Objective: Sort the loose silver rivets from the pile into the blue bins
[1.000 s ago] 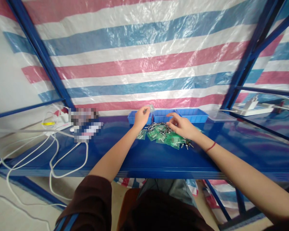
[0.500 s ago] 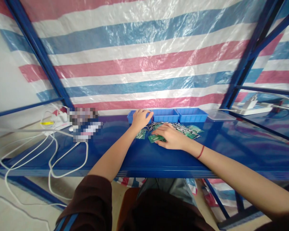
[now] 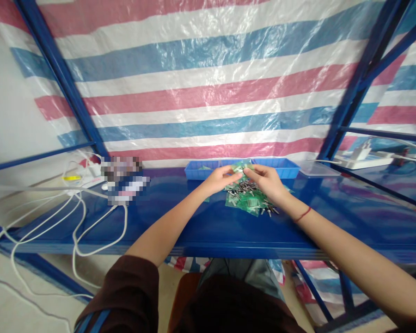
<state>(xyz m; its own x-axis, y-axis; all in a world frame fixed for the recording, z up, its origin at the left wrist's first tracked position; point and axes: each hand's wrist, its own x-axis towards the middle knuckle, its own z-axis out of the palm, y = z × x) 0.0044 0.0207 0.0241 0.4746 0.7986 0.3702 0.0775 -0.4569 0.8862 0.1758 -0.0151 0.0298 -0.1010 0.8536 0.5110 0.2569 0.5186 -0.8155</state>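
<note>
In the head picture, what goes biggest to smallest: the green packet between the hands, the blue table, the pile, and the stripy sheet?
1. Stripy sheet
2. Blue table
3. Pile
4. Held green packet

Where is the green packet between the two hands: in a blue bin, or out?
Out. The green packet is held by the left hand and right hand, in front of the blue bins.

So your striped sheet point(image 3: 208, 92) is clearly plastic, super glossy and all wrinkly. Your tabletop point(image 3: 211, 231) looks like smooth painted metal with a decent shine, same deal for the frame posts point(image 3: 57, 83). Bins point(image 3: 287, 173) look like smooth plastic, those green packets point(image 3: 252, 203) thin shiny film, the little rods point(image 3: 245, 186) bright metal. Your sleeve's point(image 3: 133, 284) just matt cloth btw.
</note>
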